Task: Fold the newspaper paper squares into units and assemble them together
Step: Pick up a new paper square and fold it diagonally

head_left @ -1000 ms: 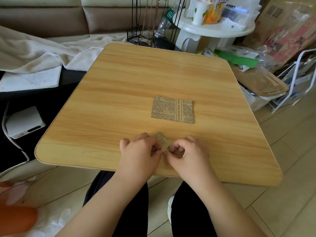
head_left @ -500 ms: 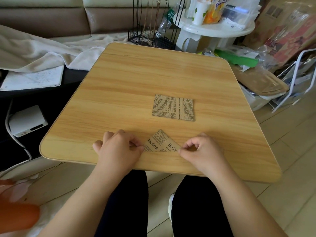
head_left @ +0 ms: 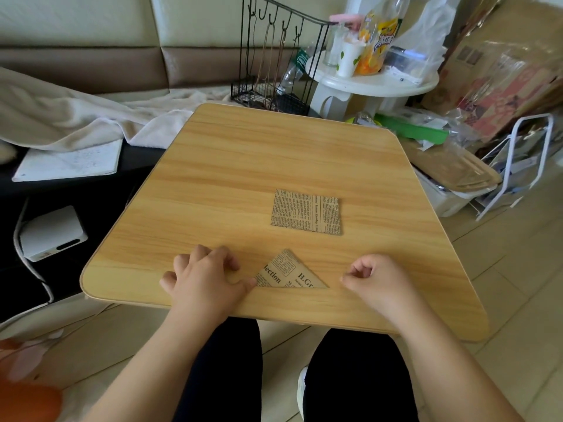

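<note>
A folded newspaper triangle [head_left: 289,274] lies flat near the front edge of the wooden table [head_left: 274,166], its long edge toward me. My left hand [head_left: 207,281] rests on the table to its left, fingers bent, thumb tip pressing the triangle's left corner. My right hand [head_left: 377,281] sits to the right of the triangle with fingers curled, holding nothing and a short gap away from the paper's right corner. A flat newspaper square [head_left: 306,212] lies farther back, right of the table's centre, untouched.
Behind the table stand a black wire rack [head_left: 274,71] and a white round side table [head_left: 374,83] with cups and a bottle. A white rack [head_left: 518,159] and clutter crowd the right. A blanket [head_left: 76,117], notebook [head_left: 70,161] and white box [head_left: 51,233] lie left.
The hands have spread apart from a tight pinch over the paper, leaving the folded triangle flat. My right hand has let go of its right corner and drawn away to the right.
</note>
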`<state>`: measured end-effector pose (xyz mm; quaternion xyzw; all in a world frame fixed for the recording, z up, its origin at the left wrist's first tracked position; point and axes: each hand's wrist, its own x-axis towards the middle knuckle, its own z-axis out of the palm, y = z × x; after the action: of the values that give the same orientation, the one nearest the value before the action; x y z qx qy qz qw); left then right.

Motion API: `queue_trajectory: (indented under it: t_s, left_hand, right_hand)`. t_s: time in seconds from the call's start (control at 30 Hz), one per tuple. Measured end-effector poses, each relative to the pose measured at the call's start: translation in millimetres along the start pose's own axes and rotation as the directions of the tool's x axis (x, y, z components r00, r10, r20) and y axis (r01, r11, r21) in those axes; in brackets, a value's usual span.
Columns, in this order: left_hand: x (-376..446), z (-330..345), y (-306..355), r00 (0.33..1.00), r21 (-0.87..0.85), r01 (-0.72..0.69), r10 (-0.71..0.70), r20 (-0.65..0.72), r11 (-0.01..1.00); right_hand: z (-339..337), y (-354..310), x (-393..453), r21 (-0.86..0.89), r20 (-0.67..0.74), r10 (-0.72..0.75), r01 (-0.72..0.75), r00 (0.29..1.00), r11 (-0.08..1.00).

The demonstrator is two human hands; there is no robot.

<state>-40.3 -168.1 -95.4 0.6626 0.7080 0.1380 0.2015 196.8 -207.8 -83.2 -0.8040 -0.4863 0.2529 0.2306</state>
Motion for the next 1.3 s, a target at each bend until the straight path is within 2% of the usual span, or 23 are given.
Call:
queue_trajectory:
  t_s: [0.1, 0.23, 0.37, 0.6, 0.7, 0.8, 0.9, 0.97, 1.07, 1.13, 1.3]
  left_hand:
    - [-1.4, 2.3, 0.2, 1.000, -0.014, -0.004, 0.003, -0.029, 1.000]
    - [-4.0, 7.0, -1.0, 0.997, -0.015, -0.057, 0.056, -0.061, 0.998]
    - [-5.1, 12.1, -5.9, 0.978, -0.048, -0.178, 0.171, -0.123, 0.983]
    - [3.1, 22.4, -7.2, 0.934, -0.100, -0.325, 0.303, -0.187, 0.940]
    - [4.5, 24.1, -8.7, 0.904, -0.098, -0.408, 0.386, -0.182, 0.908]
    - [5.2, 25.8, -8.3, 0.878, -0.092, -0.466, 0.449, -0.164, 0.880]
    - [6.9, 27.9, -9.4, 0.856, -0.090, -0.507, 0.489, -0.169, 0.857]
    - [7.5, 28.4, -10.5, 0.828, -0.075, -0.549, 0.531, -0.179, 0.832]
    - [8.5, 28.0, -10.0, 0.806, -0.056, -0.582, 0.565, -0.175, 0.812]
    - [7.7, 28.0, -9.5, 0.804, -0.046, -0.584, 0.570, -0.170, 0.810]
    - [6.5, 24.1, -5.4, 0.831, -0.070, -0.552, 0.541, -0.129, 0.831]
  right_hand:
    - [13.1, -18.2, -12.7, -0.022, 0.012, -0.138, 0.138, 0.990, 0.990]
    - [33.4, -36.5, -21.4, -0.228, 0.103, -0.155, 0.175, 0.983, 0.958]
    - [31.6, -41.8, -22.0, -0.132, 0.123, -0.132, 0.148, 0.984, 0.980]
    - [31.2, -48.6, -13.6, -0.149, 0.204, -0.067, 0.099, 0.977, 0.984]
    - [33.3, -47.5, -14.3, -0.116, 0.200, -0.126, 0.151, 0.972, 0.982]
    - [36.3, -45.3, -20.4, -0.046, 0.138, -0.228, 0.236, 0.964, 0.971]
    - [30.3, -38.7, -23.5, -0.003, 0.149, -0.245, 0.248, 0.958, 0.969]
    - [23.5, -31.9, -24.1, -0.041, 0.180, -0.226, 0.237, 0.957, 0.971]
    - [20.4, -24.5, -21.0, -0.171, 0.121, -0.230, 0.248, 0.966, 0.954]
    - [23.6, -26.0, -19.8, -0.208, 0.144, -0.235, 0.261, 0.961, 0.943]
    - [29.8, -34.4, -18.9, -0.172, 0.151, -0.239, 0.264, 0.959, 0.949]
